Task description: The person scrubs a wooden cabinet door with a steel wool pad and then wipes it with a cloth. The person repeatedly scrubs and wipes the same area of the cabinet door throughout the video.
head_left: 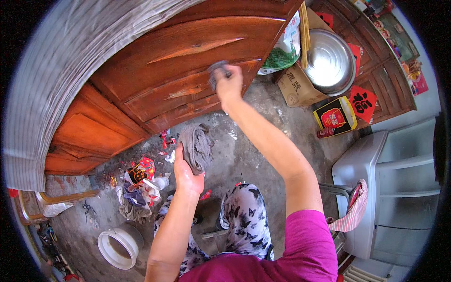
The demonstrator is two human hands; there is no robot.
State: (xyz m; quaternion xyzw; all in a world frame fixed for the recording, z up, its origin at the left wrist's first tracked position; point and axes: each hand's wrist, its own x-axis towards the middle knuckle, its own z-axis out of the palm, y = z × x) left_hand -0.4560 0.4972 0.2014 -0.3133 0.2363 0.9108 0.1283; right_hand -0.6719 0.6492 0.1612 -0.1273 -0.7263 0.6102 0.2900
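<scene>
- Nearest, the left hand (185,176) does best held steady, so that the bunched grey rag (199,148) hangs clear of the concrete floor (237,155)
- Its grip is half closed, thumb up one side and palm beneath, the rag resting folded between
- Farther out, the right hand (229,87) should press evenly, following the grooves rather than skimming the raised parts
- That grip is curled closed around a dark grey wad (214,75), too blurred to tell cloth from pad, apparently against the carved wooden cabinet front (188,44)
- Around it, the pale scuffs (183,91) on the cabinet front probably call for slower, overlapping strokes
</scene>
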